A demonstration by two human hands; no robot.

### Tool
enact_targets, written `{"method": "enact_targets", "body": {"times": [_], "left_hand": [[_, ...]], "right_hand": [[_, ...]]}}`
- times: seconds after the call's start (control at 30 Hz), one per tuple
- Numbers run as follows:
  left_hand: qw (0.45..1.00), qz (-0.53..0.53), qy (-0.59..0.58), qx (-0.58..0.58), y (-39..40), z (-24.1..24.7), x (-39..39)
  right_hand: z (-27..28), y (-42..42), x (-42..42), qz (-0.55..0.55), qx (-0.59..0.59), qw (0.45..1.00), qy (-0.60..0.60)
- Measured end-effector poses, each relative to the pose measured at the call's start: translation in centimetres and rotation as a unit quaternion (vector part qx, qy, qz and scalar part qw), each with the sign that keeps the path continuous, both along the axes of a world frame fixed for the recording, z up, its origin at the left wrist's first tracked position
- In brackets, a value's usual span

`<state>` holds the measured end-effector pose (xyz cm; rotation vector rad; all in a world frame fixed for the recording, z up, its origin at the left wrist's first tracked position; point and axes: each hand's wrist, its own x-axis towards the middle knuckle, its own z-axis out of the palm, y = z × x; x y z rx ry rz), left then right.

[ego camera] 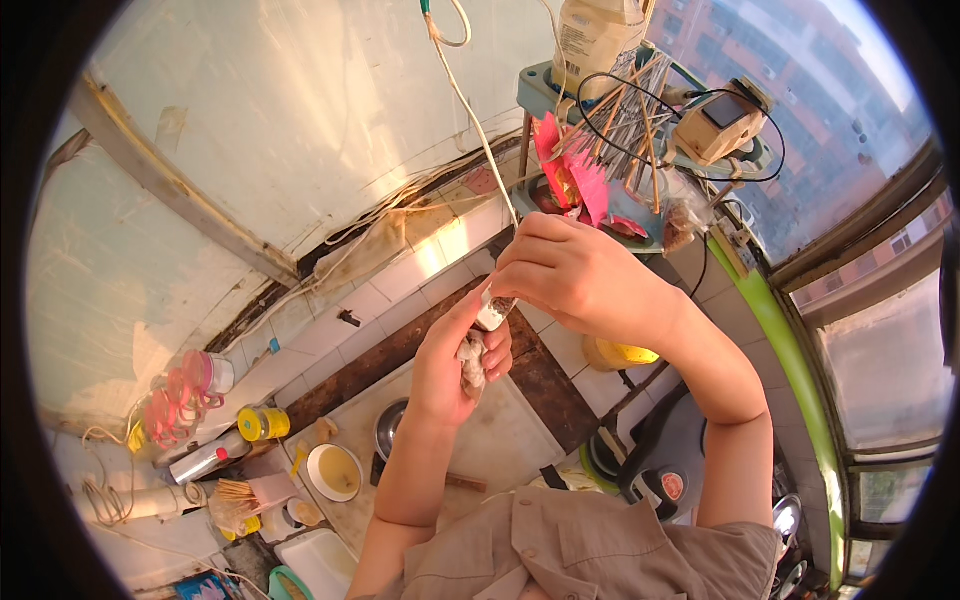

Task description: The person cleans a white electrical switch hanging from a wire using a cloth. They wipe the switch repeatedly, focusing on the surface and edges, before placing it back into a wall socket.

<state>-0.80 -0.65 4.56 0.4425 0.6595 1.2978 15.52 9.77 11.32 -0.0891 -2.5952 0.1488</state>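
Observation:
Both my hands are raised at the middle of the view, above a pale board on the counter. A small whitish fitting with a dark inside (495,309), perhaps a lamp socket, hangs at the end of a white cord (476,112). My right hand (559,270) grips it from above, its fingers over the top where the cord comes down. Against the fitting's lower left side rests my left hand (461,345), which also holds a crumpled whitish cloth (472,360) in its palm. The fingers partly hide the fitting.
Wire bundles (382,206) run along the window ledge. A rack (536,82) with metal skewers (634,112) stands at upper right. On the lower left are pink-lidded jars (199,371), a yellow-lidded jar (262,424) and a bowl (334,472). A dark grey appliance (667,457) stands at right.

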Motion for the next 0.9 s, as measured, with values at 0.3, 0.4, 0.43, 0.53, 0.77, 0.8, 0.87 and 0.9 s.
{"method": "enact_targets", "body": {"times": [0.3, 0.4, 0.43, 0.53, 0.77, 0.8, 0.87, 0.9], "left_hand": [[1.000, -0.002, 0.002, 0.008, 0.2, -0.2, 0.1], [0.999, -0.013, -0.038, 0.028, 0.2, 0.4, 0.2], [0.997, -0.021, -0.057, 0.038, 0.2, 0.5, 0.2], [0.993, -0.032, -0.099, 0.049, 0.4, -0.6, 0.3], [0.997, -0.020, -0.051, 0.057, 0.2, -1.3, 0.8], [0.997, -0.021, -0.049, 0.061, 0.2, -1.1, 0.8], [0.997, -0.011, -0.047, 0.060, 0.2, -1.0, 0.9], [0.997, 0.000, -0.048, 0.053, 0.2, -1.0, 1.0]], "right_hand": [[-0.2, 0.8, -0.1, -0.033, 0.011, 0.999, 0.024], [-0.7, 0.2, 0.0, -0.090, -0.035, 0.990, 0.104], [-1.0, 0.0, 0.2, -0.123, -0.065, 0.980, 0.145], [-2.2, -1.3, 0.2, -0.175, -0.126, 0.956, 0.197], [-4.0, -2.9, 0.5, -0.175, -0.086, 0.961, 0.196], [-3.9, -2.5, 0.6, -0.180, -0.082, 0.961, 0.192], [-4.0, -3.3, 0.1, -0.152, -0.084, 0.962, 0.211], [-4.1, -3.8, 0.0, -0.140, -0.086, 0.962, 0.219]]}}
